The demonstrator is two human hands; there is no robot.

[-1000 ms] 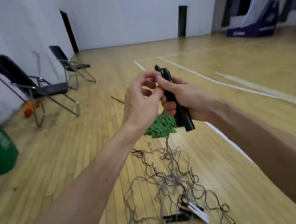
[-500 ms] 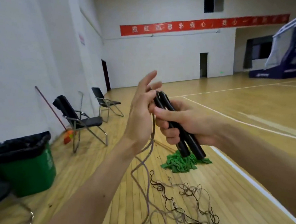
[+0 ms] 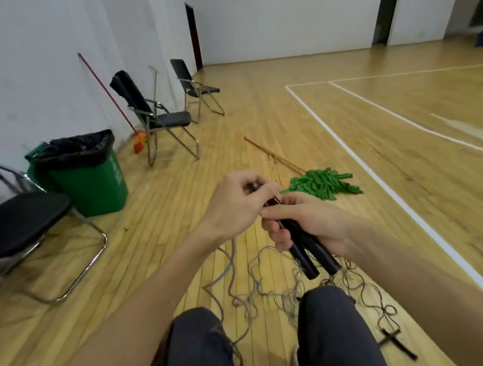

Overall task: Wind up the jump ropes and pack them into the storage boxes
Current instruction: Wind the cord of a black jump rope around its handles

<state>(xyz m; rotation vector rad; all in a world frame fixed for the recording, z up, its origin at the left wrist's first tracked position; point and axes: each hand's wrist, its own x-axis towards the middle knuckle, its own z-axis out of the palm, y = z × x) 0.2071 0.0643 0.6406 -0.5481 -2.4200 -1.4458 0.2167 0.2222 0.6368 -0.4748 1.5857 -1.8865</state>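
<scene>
Handles lowered, right hand gripping them

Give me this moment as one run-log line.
step: winding | right hand: grips both black handles | left hand: pinches their top end | rope: loose tangle on floor | boxes: not in view

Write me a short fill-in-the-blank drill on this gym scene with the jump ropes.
1. The right hand grips ___ black handles side by side.
2. The mop head on the floor beyond the hands is ___.
3. The green bin near the wall is lined with a ___ bag.

Missing words: two; green; black.
</scene>
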